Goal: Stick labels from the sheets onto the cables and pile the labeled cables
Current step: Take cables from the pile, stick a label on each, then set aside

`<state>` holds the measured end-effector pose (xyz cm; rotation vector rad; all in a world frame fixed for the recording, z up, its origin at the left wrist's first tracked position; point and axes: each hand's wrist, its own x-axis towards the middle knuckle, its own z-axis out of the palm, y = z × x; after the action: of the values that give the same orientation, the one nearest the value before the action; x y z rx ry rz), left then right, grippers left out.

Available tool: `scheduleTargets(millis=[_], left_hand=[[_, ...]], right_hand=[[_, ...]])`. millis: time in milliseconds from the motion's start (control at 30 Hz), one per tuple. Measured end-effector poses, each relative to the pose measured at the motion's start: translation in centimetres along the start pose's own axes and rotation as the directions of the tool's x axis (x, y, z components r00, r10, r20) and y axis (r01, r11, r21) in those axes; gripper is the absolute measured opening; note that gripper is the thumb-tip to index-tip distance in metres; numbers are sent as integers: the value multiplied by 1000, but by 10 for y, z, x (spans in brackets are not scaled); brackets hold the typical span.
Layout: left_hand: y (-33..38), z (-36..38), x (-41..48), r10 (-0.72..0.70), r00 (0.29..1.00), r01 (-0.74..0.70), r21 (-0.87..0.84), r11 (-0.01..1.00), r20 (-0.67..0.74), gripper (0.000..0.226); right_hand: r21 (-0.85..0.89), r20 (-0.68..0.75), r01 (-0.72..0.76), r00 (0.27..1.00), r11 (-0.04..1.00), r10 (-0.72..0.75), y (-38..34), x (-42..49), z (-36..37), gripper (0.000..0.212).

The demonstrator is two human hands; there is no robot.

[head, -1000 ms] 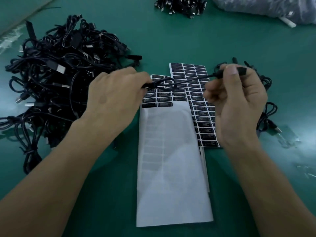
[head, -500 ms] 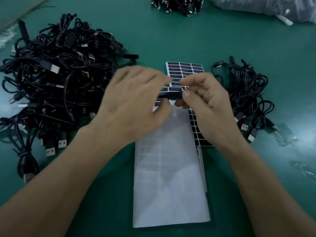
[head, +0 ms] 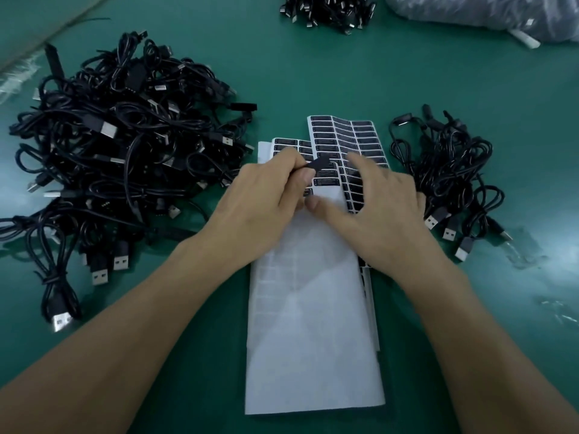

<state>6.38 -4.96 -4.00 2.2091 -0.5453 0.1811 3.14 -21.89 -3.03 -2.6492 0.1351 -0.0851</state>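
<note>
My left hand (head: 263, 205) pinches the black plug end of a cable (head: 318, 164) just above the label sheets; the rest of that cable is hidden under the hand. My right hand (head: 379, 211) lies spread over the sheets, fingers on the black labels and thumb touching the white backing. The front label sheet (head: 313, 324) is mostly bare white backing, with a few black labels left at its far end. A second sheet (head: 344, 130) full of black labels sticks out behind it. A large heap of black cables (head: 125, 145) lies left and a small pile of cables (head: 448, 173) right.
The green table (head: 313, 73) carries another bunch of black cables (head: 329, 10) at the far edge and a grey plastic bag (head: 485, 17) at the far right. Scraps of clear film (head: 526, 255) lie right of the small pile.
One second ago both hands held a cable stretched between them. They came together over the sheets; now the right hand has let go and lies spread on the labels, while the left keeps the plug end.
</note>
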Motion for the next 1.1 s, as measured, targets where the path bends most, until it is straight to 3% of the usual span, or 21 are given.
scheduleTargets(millis=[67,267,467,533,633,767,900,1000,1100], left_hand=[[-2,3,0,-37,999,36,-60,998,-13,20],[-6,2,2,-101,993,92,-148,985,-57,18],[-6,1,2,-95,992,74,-213,974,-88,14],[-6,1,2,-103,990,80,-218,973,-96,14],[-7,1,3,-113,989,90,-217,972,-96,16],[-7,1,3,-117,991,101,-225,969,-62,18],[-7,-1,2,-123,989,98,-249,963,-85,15],[-6,-1,2,-125,987,99,-239,966,-97,15],[-3,-1,1,-113,990,90,-234,968,-88,15]], right_hand=[[-12,47,11,999,1000,-10,-2,-3,2,97],[231,28,80,996,970,-89,-5,-1,-2,74],[444,-20,80,997,893,-79,-7,-3,-2,73],[331,-61,51,998,942,-33,-8,-4,1,75],[85,13,-21,1000,996,20,-11,-6,4,77],[174,26,92,995,980,-98,-11,-6,2,64],[484,-34,144,989,863,-146,-17,-7,1,58],[707,-36,34,999,707,-12,-15,-6,0,61],[806,26,-75,995,587,91,-11,-3,-3,56]])
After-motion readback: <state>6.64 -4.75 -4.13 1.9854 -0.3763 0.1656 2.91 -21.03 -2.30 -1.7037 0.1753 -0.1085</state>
